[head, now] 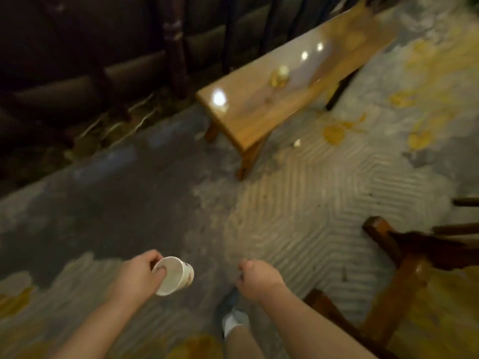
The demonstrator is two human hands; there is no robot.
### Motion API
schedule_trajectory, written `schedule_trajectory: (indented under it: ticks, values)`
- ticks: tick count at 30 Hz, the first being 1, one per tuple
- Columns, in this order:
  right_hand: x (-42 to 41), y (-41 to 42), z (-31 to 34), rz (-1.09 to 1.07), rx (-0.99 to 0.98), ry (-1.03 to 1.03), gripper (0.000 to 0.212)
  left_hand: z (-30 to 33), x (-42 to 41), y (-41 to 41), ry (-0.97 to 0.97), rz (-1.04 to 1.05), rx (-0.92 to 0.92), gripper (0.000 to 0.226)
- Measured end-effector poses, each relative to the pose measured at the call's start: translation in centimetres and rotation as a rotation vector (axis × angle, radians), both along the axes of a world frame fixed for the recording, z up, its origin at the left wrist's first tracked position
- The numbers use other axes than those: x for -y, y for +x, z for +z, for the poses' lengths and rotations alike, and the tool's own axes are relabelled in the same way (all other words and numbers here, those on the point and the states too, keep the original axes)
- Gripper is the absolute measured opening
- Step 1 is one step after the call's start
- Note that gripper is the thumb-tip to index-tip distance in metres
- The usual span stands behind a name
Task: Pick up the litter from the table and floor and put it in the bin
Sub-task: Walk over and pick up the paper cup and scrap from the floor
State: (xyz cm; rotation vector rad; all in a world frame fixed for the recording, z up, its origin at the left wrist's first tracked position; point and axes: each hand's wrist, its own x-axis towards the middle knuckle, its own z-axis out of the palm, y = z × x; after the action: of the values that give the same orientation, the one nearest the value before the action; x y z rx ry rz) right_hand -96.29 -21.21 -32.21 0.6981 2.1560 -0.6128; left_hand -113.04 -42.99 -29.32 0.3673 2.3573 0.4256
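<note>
Left hand (pixel 134 277): a paper cup (pixel 174 275) was gripped at its rim — mouth tipped toward the camera.
Right hand (pixel 255 279): fingers were clenched; contents couldn't be told.
Table (pixel 248 117): a crumpled scrap (pixel 280 75) was left on top.
Floor (pixel 298 193): a small white scrap (pixel 297 143) was seen beside the table's leg.

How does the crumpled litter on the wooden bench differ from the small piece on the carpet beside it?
The yellowish crumpled wad lies on the glossy wooden bench; the small pale scrap lies on the patterned carpet near the bench's leg. The wad looks larger and yellower, the scrap smaller and whiter. Both lie untouched; the left hand holds a white paper cup.
</note>
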Motion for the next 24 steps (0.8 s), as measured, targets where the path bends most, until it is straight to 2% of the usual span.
schedule_trajectory:
  ticks: [6, 12, 18, 24]
  values:
    - [-13.2, -2.5, 5.9, -0.219, -0.094, -0.015, 0.033, 8.4, -17.5, -4.4, 0.015, -0.058, 0.014, 0.005]
    - [-25.9, -2.1, 10.4, -0.406, -0.078, -0.002, 0.039, 12.8, -33.9, -8.0, 0.075, -0.167, 0.081, 0.002]
    - [-37.1, -3.1, 9.6, -0.573, -0.023, 0.053, 0.047, 11.5, -48.0, -11.7, 0.089, -0.331, 0.179, 0.009]
    - [-47.3, -7.3, 2.5, -0.669, -0.028, 0.073, 0.052, 5.1, -59.4, -13.0, 0.063, -0.389, 0.136, 0.010]
